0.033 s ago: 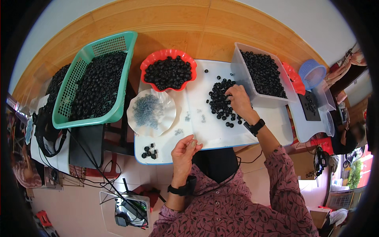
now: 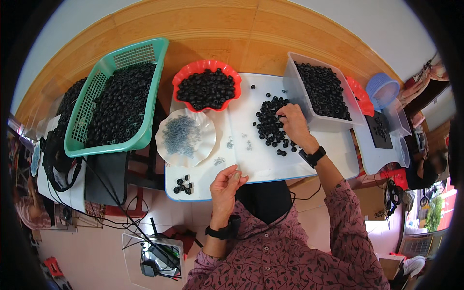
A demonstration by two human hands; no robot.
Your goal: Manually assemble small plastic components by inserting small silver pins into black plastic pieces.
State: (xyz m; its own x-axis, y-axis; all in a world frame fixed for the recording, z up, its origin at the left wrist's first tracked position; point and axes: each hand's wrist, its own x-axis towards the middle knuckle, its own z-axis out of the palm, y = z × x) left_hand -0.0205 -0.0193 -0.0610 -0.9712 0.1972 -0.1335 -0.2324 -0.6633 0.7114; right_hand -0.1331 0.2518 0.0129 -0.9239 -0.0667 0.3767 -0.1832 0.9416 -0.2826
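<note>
My right hand reaches into a loose pile of small black round parts on the white table. Its thumb and fingers are closed at the pile's edge, with a black part at the fingertips. Over the table's front edge, my left hand is held palm up, thumb and fingers pinched together; whatever lies between them is too small to make out. Little clusters of tiny springs rest on the white table beyond it. At the front left corner sits a small group of black parts.
A red scalloped bowl and a clear bin hold black parts, as does a green basket at left. Springs fill a white scalloped plate. Black cables hang at left. Another person is at far right.
</note>
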